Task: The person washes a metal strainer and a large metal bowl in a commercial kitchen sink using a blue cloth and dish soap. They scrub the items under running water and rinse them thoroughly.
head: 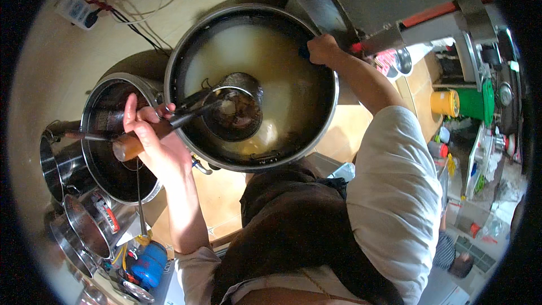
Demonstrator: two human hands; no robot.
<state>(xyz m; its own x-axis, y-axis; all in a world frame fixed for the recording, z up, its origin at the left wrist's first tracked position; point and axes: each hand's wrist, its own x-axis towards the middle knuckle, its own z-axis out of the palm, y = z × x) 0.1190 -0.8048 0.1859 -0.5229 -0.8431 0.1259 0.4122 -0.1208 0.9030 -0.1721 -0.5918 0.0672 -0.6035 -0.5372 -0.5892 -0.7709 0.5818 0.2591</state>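
A large round metal pot (334,106) of cloudy yellowish liquid stands before me. My left hand (163,144), left of its rim, grips a wooden handle (129,146) with a dark shaft, some fingers raised off it. That shaft runs to a mesh strainer basket (233,129) over the liquid; brown solids lie in it. A second dark bar (197,99) lies alongside the shaft; whether my hand holds it too is unclear. At the pot's far right rim my right hand (323,50) is closed around a small dark blue thing (304,53), mostly hidden by the fingers.
A second deep pot (123,77) with dark contents stands at the left, a long utensil handle (141,207) leaning out. Several steel pots (87,224) and a blue gas cylinder (148,264) are lower left. At the right are a yellow bucket (444,103) and another person (446,250).
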